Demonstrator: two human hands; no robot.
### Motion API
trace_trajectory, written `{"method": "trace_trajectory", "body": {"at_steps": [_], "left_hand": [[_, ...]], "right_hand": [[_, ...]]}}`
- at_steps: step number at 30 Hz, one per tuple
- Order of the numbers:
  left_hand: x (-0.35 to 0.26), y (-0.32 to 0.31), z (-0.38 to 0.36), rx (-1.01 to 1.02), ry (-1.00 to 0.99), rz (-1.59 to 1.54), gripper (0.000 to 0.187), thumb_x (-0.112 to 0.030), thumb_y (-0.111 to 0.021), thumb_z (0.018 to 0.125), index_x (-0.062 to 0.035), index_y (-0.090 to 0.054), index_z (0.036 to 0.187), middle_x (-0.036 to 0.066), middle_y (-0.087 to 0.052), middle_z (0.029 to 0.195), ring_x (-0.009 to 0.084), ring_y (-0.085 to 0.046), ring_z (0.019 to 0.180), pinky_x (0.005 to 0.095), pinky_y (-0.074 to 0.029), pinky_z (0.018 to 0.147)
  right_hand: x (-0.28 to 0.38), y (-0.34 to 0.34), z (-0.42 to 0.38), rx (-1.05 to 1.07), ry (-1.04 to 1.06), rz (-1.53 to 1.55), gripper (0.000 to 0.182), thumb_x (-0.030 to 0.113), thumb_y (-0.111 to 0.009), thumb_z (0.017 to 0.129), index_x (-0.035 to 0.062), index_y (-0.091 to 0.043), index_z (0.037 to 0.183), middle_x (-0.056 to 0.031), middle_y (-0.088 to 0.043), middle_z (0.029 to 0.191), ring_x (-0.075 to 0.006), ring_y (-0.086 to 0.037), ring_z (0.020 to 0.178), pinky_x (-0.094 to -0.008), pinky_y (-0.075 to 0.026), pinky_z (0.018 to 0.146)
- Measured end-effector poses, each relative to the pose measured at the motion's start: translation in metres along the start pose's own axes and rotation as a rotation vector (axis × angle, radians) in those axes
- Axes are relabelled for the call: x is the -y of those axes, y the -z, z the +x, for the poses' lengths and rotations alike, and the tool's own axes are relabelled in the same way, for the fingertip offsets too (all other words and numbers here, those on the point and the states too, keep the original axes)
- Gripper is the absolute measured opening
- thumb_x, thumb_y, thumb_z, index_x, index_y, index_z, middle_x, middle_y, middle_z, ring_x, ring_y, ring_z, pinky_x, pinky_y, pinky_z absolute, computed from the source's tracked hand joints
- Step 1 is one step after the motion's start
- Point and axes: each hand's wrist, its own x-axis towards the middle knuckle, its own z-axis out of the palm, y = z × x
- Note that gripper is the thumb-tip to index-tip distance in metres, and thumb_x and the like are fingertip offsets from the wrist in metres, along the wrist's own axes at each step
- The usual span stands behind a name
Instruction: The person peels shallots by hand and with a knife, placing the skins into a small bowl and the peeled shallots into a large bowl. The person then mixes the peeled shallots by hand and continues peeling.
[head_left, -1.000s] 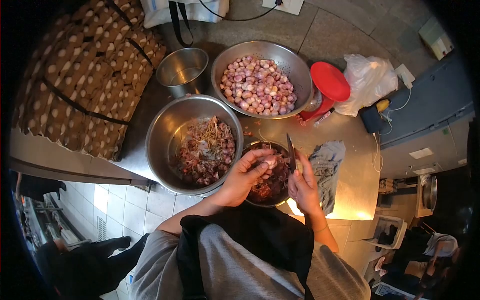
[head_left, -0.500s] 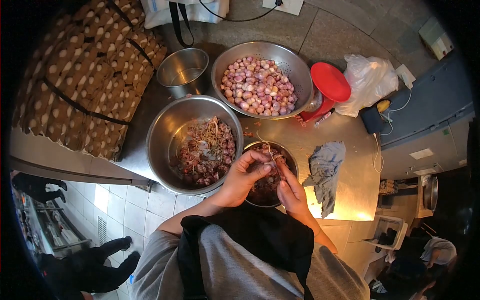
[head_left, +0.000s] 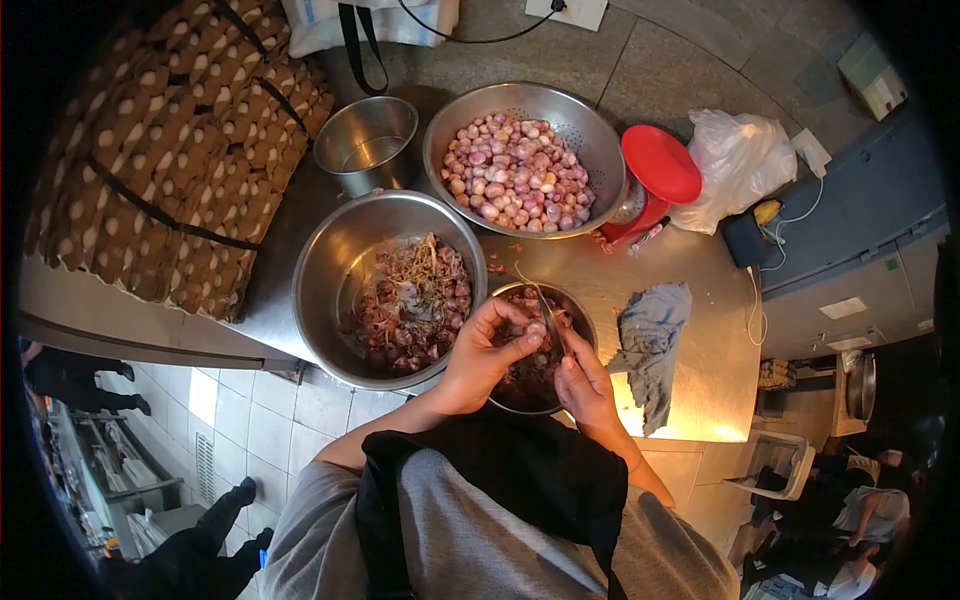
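Both hands meet over a small metal bowl (head_left: 588, 318) that has shallot skins (head_left: 522, 385) in it. Between the fingertips of my left hand (head_left: 485, 350) is a pale shallot (head_left: 537, 328), its dry root strands sticking up. My right hand (head_left: 587, 385) is closed around a small dark-bladed knife (head_left: 549, 318), the blade against the shallot. To the left, a wide metal basin (head_left: 325, 290) holds unpeeled shallots and skins (head_left: 420, 300). Behind the hands, peeled pink shallots (head_left: 515, 170) fill a metal colander (head_left: 590, 130).
Stacked egg trays (head_left: 170, 150) rise at the left, beside a metal pot (head_left: 365, 140). A red scale (head_left: 660, 165), a plastic bag (head_left: 740, 165) and a grey cloth (head_left: 655, 345) lie to the right. Other people stand lower left and lower right.
The knife blade now shows more plainly, upright beside the shallot, and my fingers have shifted slightly. Legs of a person at lower left have moved.
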Motion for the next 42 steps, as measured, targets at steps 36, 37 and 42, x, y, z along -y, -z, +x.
{"method": "trace_trajectory", "body": {"at_steps": [36, 37, 42], "left_hand": [[0.003, 0.006, 0.001, 0.08, 0.22, -0.197, 0.021, -0.005, -0.05, 0.085, -0.0084, -0.047, 0.106, 0.002, -0.052, 0.097, 0.0135, -0.053, 0.094, 0.0272, -0.043, 0.083], [0.002, 0.006, 0.001, 0.087, 0.221, -0.206, 0.022, -0.004, -0.05, 0.085, -0.0085, -0.047, 0.107, 0.002, -0.052, 0.097, 0.0137, -0.053, 0.095, 0.0274, -0.043, 0.083], [0.003, 0.006, 0.003, 0.125, 0.222, -0.26, 0.023, -0.006, -0.049, 0.086, -0.0077, -0.047, 0.109, 0.004, -0.051, 0.103, 0.0149, -0.052, 0.098, 0.0293, -0.042, 0.087]], "right_hand": [[0.013, 0.007, 0.0, 0.124, -0.015, 0.226, 0.041, 0.023, -0.039, 0.091, 0.0079, -0.033, 0.129, 0.0037, -0.031, 0.052, -0.0055, -0.028, 0.042, -0.0184, -0.023, 0.039], [0.015, 0.008, 0.0, 0.129, -0.018, 0.228, 0.041, 0.023, -0.039, 0.091, 0.0078, -0.033, 0.129, 0.0037, -0.031, 0.052, -0.0054, -0.028, 0.042, -0.0183, -0.023, 0.039], [0.02, 0.011, 0.001, 0.064, -0.037, 0.248, 0.042, 0.024, -0.04, 0.091, 0.0073, -0.033, 0.129, 0.0035, -0.032, 0.052, -0.0054, -0.028, 0.042, -0.0184, -0.023, 0.039]]}}
